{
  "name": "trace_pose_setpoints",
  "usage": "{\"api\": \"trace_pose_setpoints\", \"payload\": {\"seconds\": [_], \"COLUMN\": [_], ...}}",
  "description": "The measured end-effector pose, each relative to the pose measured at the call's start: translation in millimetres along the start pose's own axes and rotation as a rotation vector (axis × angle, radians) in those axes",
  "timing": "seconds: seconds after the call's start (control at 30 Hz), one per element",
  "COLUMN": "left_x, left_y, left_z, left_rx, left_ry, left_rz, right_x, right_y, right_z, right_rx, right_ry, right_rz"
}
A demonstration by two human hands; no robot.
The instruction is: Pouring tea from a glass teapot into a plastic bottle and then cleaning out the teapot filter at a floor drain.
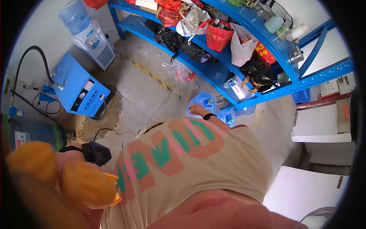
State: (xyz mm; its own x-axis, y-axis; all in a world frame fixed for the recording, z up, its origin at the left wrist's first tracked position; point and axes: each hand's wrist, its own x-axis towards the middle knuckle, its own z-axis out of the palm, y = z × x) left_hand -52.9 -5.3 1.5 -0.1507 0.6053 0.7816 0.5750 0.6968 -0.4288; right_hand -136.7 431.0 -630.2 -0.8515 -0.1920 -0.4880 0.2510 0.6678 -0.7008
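My left hand [63, 177] is raised close to the camera at the lower left, blurred. Orange-yellow covers sit on its fingers; a black strap and a black angular device [97, 153] are at its wrist. Whether it grips anything is hidden. My right hand [199, 110] hangs low in front of me, loosely bent with fingers apart, and no held thing shows. A black band [209, 116] circles its wrist. Beneath and beside it stands a translucent blue bin [206, 95] with a bottle inside. A clear plastic bag [225, 115] with a bottle lies close by.
Blue metal shelving [263, 98] with bags and jars crosses the far side. A blue machine [82, 91] with a black hose and a water dispenser [93, 44] stand to the left. White cabinets [316, 126] are at the right. Yellow-black tape [146, 72] crosses the stained floor.
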Motion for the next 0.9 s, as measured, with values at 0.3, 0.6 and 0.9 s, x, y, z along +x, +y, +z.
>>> {"api": "trace_pose_setpoints", "payload": {"seconds": [0.3,0.6,0.9], "left_x": [2.1,-22.3,26.5], "left_y": [-95.0,-227.8,-254.9], "left_z": [154.6,395.2,596.0], "left_rx": [-0.222,-0.554,-1.006], "left_ry": [0.124,-0.059,-0.377], "left_rz": [-0.146,-0.460,-0.192], "right_x": [1.4,86.8,169.1], "right_y": [-49.9,-88.9,-136.1], "right_z": [-16.1,-65.5,-145.0], "right_rx": [-0.210,0.038,0.380], "right_ry": [0.207,0.335,0.525], "right_rz": [0.003,0.265,0.310]}}
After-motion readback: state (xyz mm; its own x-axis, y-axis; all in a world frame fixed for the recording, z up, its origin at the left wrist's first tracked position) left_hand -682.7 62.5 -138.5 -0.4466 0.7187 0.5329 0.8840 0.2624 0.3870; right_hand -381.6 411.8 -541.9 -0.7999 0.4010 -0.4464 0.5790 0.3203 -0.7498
